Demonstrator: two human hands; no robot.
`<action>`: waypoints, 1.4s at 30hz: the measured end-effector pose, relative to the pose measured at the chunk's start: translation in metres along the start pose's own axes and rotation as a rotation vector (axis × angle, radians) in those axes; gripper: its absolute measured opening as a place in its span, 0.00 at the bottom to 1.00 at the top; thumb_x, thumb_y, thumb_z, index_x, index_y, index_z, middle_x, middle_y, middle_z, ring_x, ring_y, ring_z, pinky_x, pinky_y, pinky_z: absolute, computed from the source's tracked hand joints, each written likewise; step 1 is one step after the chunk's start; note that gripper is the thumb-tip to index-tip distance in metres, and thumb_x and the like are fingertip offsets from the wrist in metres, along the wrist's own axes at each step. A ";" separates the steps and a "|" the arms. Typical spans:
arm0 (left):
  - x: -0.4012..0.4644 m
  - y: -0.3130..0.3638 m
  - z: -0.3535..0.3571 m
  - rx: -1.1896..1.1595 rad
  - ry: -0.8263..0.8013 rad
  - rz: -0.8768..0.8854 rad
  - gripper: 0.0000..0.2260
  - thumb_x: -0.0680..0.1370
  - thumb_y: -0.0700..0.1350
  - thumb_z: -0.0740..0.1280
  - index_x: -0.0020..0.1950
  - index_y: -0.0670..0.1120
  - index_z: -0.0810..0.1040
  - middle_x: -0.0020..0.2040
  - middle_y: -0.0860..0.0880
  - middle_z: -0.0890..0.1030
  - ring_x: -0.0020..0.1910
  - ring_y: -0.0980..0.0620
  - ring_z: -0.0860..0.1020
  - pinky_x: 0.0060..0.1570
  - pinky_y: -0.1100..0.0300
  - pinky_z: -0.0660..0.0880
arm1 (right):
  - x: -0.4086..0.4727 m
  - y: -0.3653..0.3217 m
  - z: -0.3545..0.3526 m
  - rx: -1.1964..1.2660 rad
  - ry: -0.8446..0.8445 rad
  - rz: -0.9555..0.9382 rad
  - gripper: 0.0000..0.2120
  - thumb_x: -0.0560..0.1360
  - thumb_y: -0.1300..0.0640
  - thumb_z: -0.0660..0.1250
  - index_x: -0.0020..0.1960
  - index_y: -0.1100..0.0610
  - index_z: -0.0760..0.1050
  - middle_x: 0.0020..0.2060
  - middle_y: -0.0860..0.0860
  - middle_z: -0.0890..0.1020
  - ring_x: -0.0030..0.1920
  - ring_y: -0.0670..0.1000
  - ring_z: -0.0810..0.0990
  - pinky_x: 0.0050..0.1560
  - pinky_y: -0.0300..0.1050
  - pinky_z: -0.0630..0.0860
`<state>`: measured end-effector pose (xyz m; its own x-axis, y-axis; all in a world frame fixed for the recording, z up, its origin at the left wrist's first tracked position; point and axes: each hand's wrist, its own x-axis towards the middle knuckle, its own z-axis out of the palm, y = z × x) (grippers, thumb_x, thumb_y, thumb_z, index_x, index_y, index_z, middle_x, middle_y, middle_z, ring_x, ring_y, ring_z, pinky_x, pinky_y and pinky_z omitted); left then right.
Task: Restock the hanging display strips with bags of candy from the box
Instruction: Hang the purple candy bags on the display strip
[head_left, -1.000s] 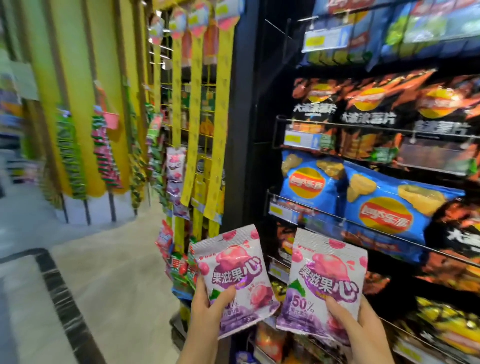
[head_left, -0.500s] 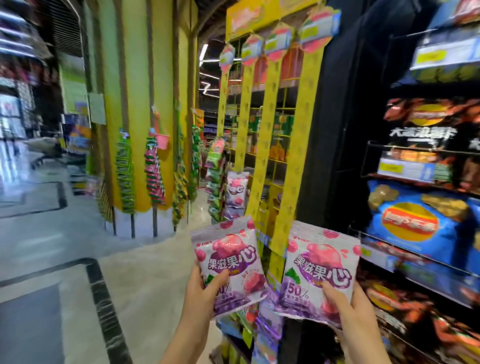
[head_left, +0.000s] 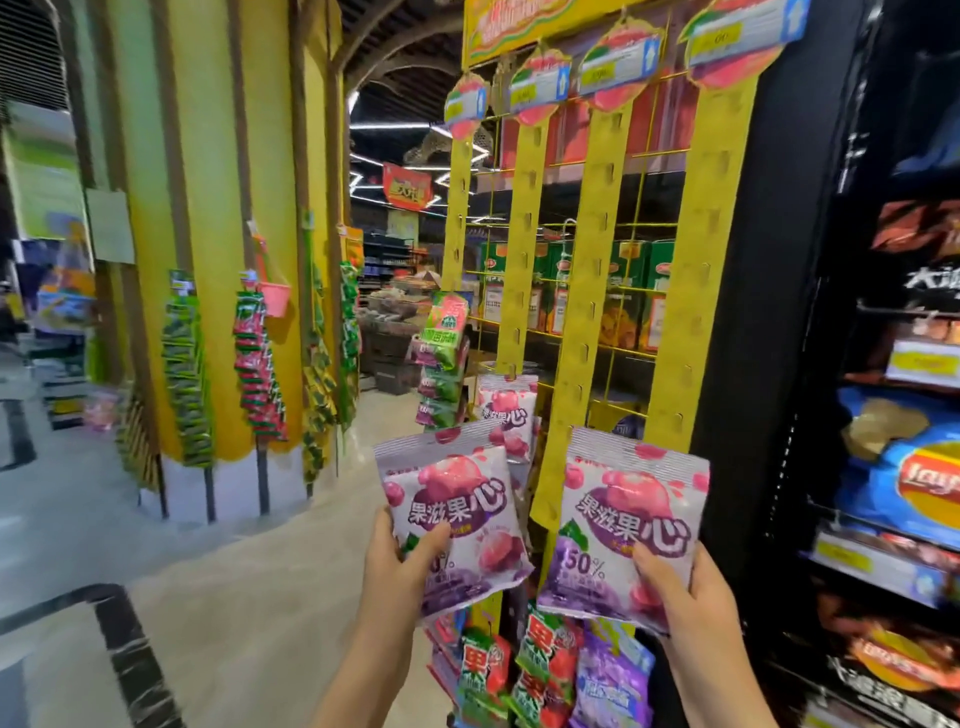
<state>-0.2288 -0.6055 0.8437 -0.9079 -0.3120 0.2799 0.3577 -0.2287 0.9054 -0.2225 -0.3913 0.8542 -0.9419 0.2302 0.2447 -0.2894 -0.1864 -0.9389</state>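
Two purple-and-pink candy bags are held upright before the yellow hanging strips (head_left: 589, 291) — the left bag (head_left: 454, 514) pinched at its lower edge by the left hand (head_left: 400, 566), the right bag (head_left: 626, 525) gripped likewise by the right hand (head_left: 685, 597) — both grips closed on their bags.

both candy bags (head_left: 452, 514) now face the yellow strips (head_left: 587, 291), not chips.

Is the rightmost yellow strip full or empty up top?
Empty up top: the rightmost yellow strip shows bare hooks down to the bag in the right hand; lower part hidden.
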 end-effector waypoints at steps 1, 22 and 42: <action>0.010 -0.002 -0.003 -0.001 -0.002 -0.004 0.28 0.75 0.42 0.68 0.73 0.48 0.62 0.65 0.46 0.75 0.62 0.47 0.75 0.62 0.47 0.73 | 0.006 0.002 0.007 0.000 0.015 -0.003 0.11 0.74 0.63 0.67 0.55 0.55 0.75 0.50 0.56 0.82 0.51 0.58 0.81 0.55 0.56 0.76; 0.232 -0.026 0.041 0.102 -0.182 0.120 0.33 0.75 0.40 0.69 0.68 0.67 0.56 0.75 0.45 0.61 0.57 0.48 0.76 0.50 0.58 0.78 | 0.176 0.019 0.073 -0.205 0.231 -0.320 0.14 0.70 0.69 0.70 0.46 0.54 0.70 0.42 0.53 0.79 0.39 0.44 0.80 0.31 0.32 0.76; 0.341 -0.043 0.083 0.117 -0.676 0.214 0.30 0.77 0.39 0.65 0.70 0.65 0.57 0.61 0.75 0.60 0.61 0.77 0.60 0.57 0.72 0.61 | 0.167 0.016 0.108 -0.272 0.530 -0.540 0.32 0.68 0.76 0.67 0.51 0.38 0.71 0.51 0.41 0.76 0.44 0.32 0.79 0.32 0.25 0.74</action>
<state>-0.5718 -0.6252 0.9269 -0.7703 0.3094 0.5577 0.5520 -0.1146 0.8259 -0.4031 -0.4594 0.9059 -0.4572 0.6579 0.5985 -0.5660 0.3039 -0.7664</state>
